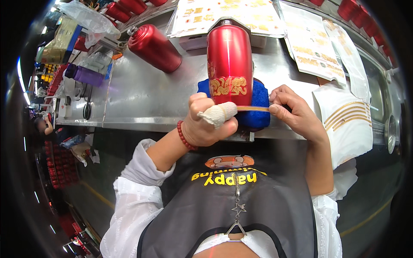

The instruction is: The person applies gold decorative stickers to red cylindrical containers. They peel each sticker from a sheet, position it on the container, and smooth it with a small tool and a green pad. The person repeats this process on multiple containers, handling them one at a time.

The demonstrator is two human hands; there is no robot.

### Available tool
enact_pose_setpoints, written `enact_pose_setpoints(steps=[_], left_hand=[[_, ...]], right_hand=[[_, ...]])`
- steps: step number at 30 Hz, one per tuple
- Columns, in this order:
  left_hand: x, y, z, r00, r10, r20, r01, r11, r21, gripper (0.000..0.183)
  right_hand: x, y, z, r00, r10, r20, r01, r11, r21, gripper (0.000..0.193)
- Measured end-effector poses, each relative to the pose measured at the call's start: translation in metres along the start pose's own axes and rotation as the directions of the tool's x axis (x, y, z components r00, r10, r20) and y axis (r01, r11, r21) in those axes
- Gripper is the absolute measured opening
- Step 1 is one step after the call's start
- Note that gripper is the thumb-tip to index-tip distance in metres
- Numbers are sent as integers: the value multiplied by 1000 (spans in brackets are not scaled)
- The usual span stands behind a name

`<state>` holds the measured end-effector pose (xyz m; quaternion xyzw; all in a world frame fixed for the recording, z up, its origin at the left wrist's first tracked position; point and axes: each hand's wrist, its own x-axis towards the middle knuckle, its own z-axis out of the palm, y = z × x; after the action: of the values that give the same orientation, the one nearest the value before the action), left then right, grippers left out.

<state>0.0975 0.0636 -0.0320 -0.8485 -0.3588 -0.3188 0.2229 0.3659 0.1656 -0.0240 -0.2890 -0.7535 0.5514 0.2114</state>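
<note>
A glossy red bottle with gold ornament lies on a blue cloth pad, its base toward me. My left hand, with a white fabric cover on one finger, is curled at the bottle's near end and presses a narrow gold strip there. The strip runs level to the right, where my right hand pinches its other end between thumb and finger. What lies under my left fingers is hidden.
Another red bottle lies to the left on the metal table. Sheets of gold decals lie at the back and right. White backing paper with several gold strips hangs at the right edge. A purple bottle is at far left.
</note>
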Motion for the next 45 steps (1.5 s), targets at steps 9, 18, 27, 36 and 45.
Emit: enact_pose_setpoints(steps=[9,18,27,36,45], left_hand=[[4,-2,1,999,36,-25,-35,998,44,28],[13,-5,9,996,87,20,-87,996,0,27],[2,0,0,999,8,32,-8,1000,-5,28],[0,4,3,999,-26,-28,28,996,81,22],[13,-4,5,997,70,34,-70,998,0,31]], right_hand=[[5,0,6,1000,-18,7,18,1000,-20,24],[5,4,11,997,-55,-62,52,997,-50,23],[8,-6,15,996,-42,-80,33,994,-107,24],[9,-10,20,990,-104,-96,88,983,-162,24],[9,-7,20,986,-143,-91,120,969,-217,23]])
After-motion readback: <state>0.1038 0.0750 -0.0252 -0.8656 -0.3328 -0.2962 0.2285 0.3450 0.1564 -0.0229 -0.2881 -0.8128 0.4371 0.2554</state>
